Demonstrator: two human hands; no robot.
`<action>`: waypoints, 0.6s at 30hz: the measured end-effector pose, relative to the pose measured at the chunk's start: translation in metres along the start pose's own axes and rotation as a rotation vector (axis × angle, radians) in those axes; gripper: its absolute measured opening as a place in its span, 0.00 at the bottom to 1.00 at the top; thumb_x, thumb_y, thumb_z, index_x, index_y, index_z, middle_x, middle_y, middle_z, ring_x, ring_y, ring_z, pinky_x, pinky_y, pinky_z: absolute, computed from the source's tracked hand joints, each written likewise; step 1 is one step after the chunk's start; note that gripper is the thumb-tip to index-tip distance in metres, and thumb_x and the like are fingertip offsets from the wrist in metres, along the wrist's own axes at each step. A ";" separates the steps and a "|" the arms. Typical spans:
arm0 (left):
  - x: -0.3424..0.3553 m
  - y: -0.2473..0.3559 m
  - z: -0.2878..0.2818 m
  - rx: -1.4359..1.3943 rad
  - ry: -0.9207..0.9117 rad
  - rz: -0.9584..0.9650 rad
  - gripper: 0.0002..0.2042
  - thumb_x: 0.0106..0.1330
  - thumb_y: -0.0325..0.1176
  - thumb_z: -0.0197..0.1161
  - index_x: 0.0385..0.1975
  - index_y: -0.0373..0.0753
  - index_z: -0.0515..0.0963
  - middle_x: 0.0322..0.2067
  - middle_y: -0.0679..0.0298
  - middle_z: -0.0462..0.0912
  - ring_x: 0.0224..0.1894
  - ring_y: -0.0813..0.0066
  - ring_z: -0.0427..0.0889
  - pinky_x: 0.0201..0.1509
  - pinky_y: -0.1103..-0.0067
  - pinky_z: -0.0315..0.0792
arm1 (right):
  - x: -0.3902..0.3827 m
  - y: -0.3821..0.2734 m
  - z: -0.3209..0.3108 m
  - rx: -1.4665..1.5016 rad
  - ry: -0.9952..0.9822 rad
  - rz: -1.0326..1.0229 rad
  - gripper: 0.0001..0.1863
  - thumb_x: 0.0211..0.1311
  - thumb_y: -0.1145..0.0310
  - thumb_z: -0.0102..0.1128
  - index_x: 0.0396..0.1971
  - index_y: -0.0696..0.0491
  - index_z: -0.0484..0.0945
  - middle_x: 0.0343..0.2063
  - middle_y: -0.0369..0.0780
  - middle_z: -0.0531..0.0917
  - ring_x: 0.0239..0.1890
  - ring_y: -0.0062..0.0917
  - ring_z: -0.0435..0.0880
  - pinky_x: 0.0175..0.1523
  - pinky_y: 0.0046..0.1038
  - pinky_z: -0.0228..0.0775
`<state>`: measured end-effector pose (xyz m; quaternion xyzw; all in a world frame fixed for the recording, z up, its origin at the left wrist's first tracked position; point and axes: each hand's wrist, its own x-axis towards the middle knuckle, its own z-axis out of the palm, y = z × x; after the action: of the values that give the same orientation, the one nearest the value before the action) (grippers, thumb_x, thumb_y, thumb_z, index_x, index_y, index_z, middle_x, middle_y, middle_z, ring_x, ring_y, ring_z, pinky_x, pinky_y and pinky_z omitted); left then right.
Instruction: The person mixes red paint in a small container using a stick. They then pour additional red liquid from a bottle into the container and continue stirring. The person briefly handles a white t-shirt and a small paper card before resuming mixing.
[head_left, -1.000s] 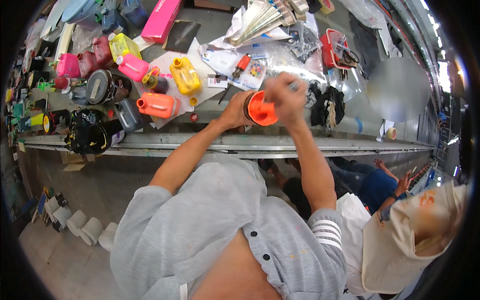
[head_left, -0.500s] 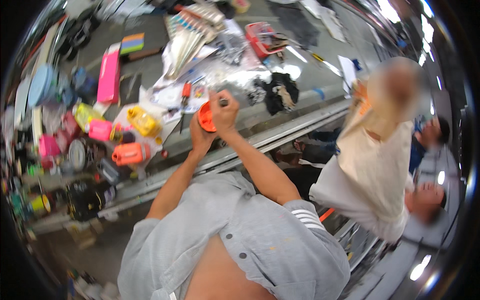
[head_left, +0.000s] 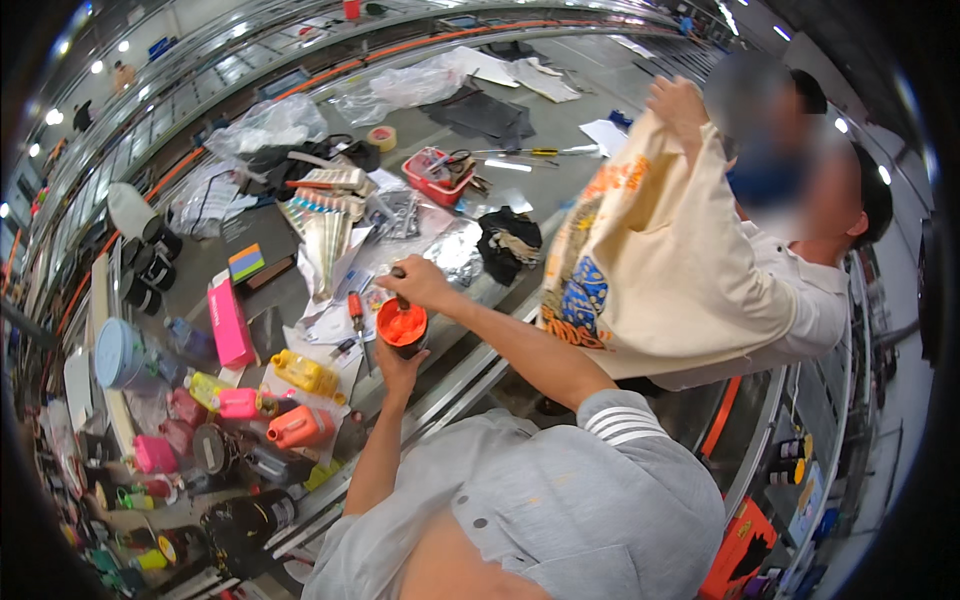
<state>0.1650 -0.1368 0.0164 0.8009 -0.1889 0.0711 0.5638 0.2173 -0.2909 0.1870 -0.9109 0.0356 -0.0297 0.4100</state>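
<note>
L hand (head_left: 398, 370) is clamped round the side of the cup (head_left: 407, 351): round, dark-walled, w/ thick, lumpy orange paint (head_left: 404, 325) inside. R hand (head_left: 425, 284), apart from L, grips a stick (head_left: 403, 301) over the cup, low end at the paint. Beyond: red-handled tool (head_left: 356, 312) nr papers (head_left: 326, 328), crumpled black cloth (head_left: 498, 240), red plastic basket (head_left: 440, 184), wrinkled clear film (head_left: 425, 84).

Bright orange paste (head_left: 405, 326) — grey shirt (head_left: 570, 490), white-striped sleeve (head_left: 622, 424) — pink box (head_left: 231, 324).

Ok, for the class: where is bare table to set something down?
Bare grey table shows between the black cloth bundle, yellow-handled tool and cream garment; also between the black sheet and white paper. It's crowded left of the cup, among jugs.
</note>
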 end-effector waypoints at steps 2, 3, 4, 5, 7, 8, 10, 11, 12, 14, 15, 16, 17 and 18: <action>-0.003 0.006 -0.007 -0.014 -0.020 -0.044 0.50 0.33 0.28 0.81 0.62 0.34 0.58 0.57 0.51 0.68 0.61 0.55 0.67 0.65 0.67 0.60 | -0.011 -0.005 -0.013 0.006 -0.013 0.016 0.21 0.54 0.50 0.64 0.24 0.57 0.81 0.22 0.45 0.82 0.26 0.31 0.82 0.34 0.31 0.72; -0.006 0.010 -0.009 -0.022 -0.031 -0.065 0.50 0.34 0.27 0.81 0.62 0.34 0.58 0.57 0.50 0.68 0.61 0.55 0.67 0.65 0.68 0.60 | -0.015 -0.006 -0.018 0.009 -0.018 0.025 0.21 0.54 0.51 0.64 0.26 0.57 0.81 0.22 0.45 0.82 0.26 0.31 0.82 0.34 0.31 0.72; -0.013 0.011 -0.010 -0.025 -0.035 -0.121 0.48 0.37 0.24 0.78 0.63 0.32 0.58 0.58 0.49 0.67 0.61 0.52 0.66 0.67 0.68 0.58 | -0.015 -0.003 -0.019 0.002 -0.015 0.006 0.20 0.53 0.52 0.65 0.27 0.57 0.82 0.23 0.44 0.83 0.26 0.30 0.82 0.35 0.30 0.72; -0.018 0.010 -0.013 0.000 -0.024 -0.126 0.47 0.39 0.24 0.77 0.63 0.32 0.57 0.58 0.49 0.67 0.62 0.52 0.65 0.67 0.68 0.58 | -0.013 0.000 -0.018 -0.005 -0.013 -0.014 0.19 0.53 0.53 0.65 0.27 0.57 0.82 0.23 0.44 0.83 0.27 0.29 0.82 0.35 0.30 0.72; -0.040 0.012 -0.017 0.040 -0.022 -0.164 0.45 0.42 0.23 0.75 0.63 0.30 0.57 0.59 0.47 0.66 0.63 0.52 0.64 0.68 0.68 0.57 | -0.021 0.001 -0.017 -0.018 -0.043 -0.040 0.17 0.52 0.55 0.67 0.29 0.56 0.83 0.24 0.43 0.83 0.27 0.28 0.82 0.35 0.29 0.72; -0.041 0.010 -0.020 0.111 -0.058 -0.192 0.42 0.46 0.24 0.72 0.63 0.29 0.56 0.58 0.47 0.65 0.63 0.53 0.64 0.68 0.68 0.57 | -0.018 -0.001 -0.018 -0.022 -0.069 -0.063 0.16 0.52 0.56 0.67 0.29 0.56 0.83 0.24 0.43 0.84 0.28 0.27 0.82 0.36 0.29 0.72; -0.040 0.007 -0.020 0.078 -0.044 -0.145 0.40 0.48 0.27 0.72 0.62 0.30 0.58 0.57 0.48 0.67 0.62 0.53 0.65 0.68 0.69 0.58 | -0.004 0.003 -0.022 -0.005 -0.138 -0.100 0.14 0.51 0.59 0.67 0.29 0.56 0.83 0.25 0.42 0.84 0.27 0.25 0.82 0.36 0.29 0.72; -0.043 0.005 -0.017 0.074 -0.046 -0.114 0.39 0.48 0.27 0.72 0.62 0.30 0.59 0.57 0.48 0.67 0.61 0.53 0.66 0.67 0.69 0.59 | -0.005 0.016 -0.021 0.031 -0.183 -0.082 0.14 0.52 0.60 0.67 0.29 0.56 0.83 0.25 0.40 0.85 0.26 0.24 0.81 0.36 0.29 0.71; -0.060 0.003 -0.020 0.085 -0.026 -0.165 0.38 0.48 0.27 0.72 0.60 0.32 0.61 0.54 0.49 0.69 0.58 0.55 0.69 0.62 0.69 0.63 | -0.018 0.010 -0.019 0.007 -0.236 -0.075 0.13 0.52 0.61 0.67 0.30 0.56 0.83 0.24 0.40 0.85 0.25 0.22 0.80 0.35 0.28 0.71; -0.058 0.009 -0.019 0.039 0.006 -0.220 0.34 0.48 0.27 0.72 0.58 0.33 0.65 0.51 0.51 0.72 0.52 0.58 0.74 0.56 0.69 0.68 | -0.016 -0.017 -0.038 -0.008 -0.275 -0.066 0.12 0.53 0.62 0.67 0.30 0.56 0.83 0.21 0.38 0.84 0.24 0.18 0.77 0.32 0.26 0.70; -0.059 0.023 -0.024 0.014 -0.008 -0.245 0.33 0.48 0.27 0.71 0.56 0.34 0.66 0.50 0.52 0.73 0.50 0.58 0.75 0.55 0.69 0.69 | -0.019 -0.025 -0.046 0.042 -0.272 -0.039 0.12 0.53 0.62 0.67 0.30 0.57 0.83 0.19 0.37 0.83 0.23 0.17 0.76 0.30 0.24 0.68; -0.054 0.026 -0.031 -0.014 -0.012 -0.263 0.31 0.49 0.27 0.71 0.55 0.34 0.68 0.49 0.52 0.73 0.48 0.59 0.76 0.53 0.69 0.70 | -0.017 -0.049 -0.056 -0.015 -0.211 -0.099 0.13 0.53 0.61 0.67 0.27 0.58 0.83 0.19 0.38 0.83 0.21 0.20 0.77 0.30 0.25 0.68; -0.054 0.024 -0.035 -0.035 -0.006 -0.254 0.28 0.49 0.26 0.70 0.52 0.34 0.70 0.47 0.53 0.74 0.45 0.61 0.77 0.50 0.70 0.71 | -0.019 -0.068 -0.066 -0.074 -0.139 -0.148 0.15 0.53 0.59 0.66 0.25 0.58 0.82 0.19 0.40 0.83 0.20 0.23 0.78 0.29 0.26 0.67; -0.054 0.025 -0.036 -0.060 -0.009 -0.237 0.25 0.50 0.26 0.70 0.50 0.34 0.72 0.45 0.54 0.76 0.42 0.63 0.78 0.46 0.71 0.72 | -0.015 -0.072 -0.076 -0.071 -0.086 -0.171 0.14 0.52 0.60 0.67 0.24 0.58 0.82 0.16 0.39 0.80 0.18 0.22 0.74 0.27 0.27 0.64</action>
<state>0.1093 -0.0982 0.0330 0.8006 -0.0976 -0.0056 0.5912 0.1987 -0.2988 0.2905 -0.9251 -0.0590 -0.0244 0.3744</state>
